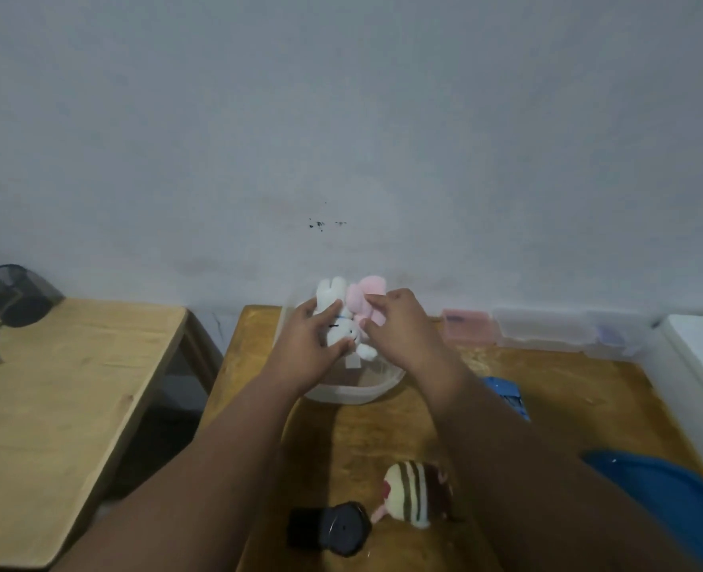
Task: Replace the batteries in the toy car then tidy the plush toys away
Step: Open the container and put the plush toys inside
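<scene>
At the centre of the frame, the left hand [308, 344] grips a white rabbit plush [338, 326], with the thumb and fingers curled round its body and the ears pointing up toward the wall. Just right of it, the right hand [403, 328] pinches a pink plush [369, 291] between thumb and fingertips. The two toys press against each other. Both are held over a clear plastic tub [353, 393] that stands toward the far edge of a wooden table [589, 390]; I cannot tell whether either toy touches the tub.

Lower in the frame, between the forearms, a striped plush [413, 493] lies on the tabletop. Just to its left is a black object [333, 528] with a round face; what it is cannot be made out. A blue lid [667, 501] sits at the lower right, and a blue packet [506, 396] shows right of the right forearm. Clear storage boxes [548, 330] line the wall at centre right. A second wooden table [52, 406] fills the left, with a black mesh basket [7, 293] at its far corner.
</scene>
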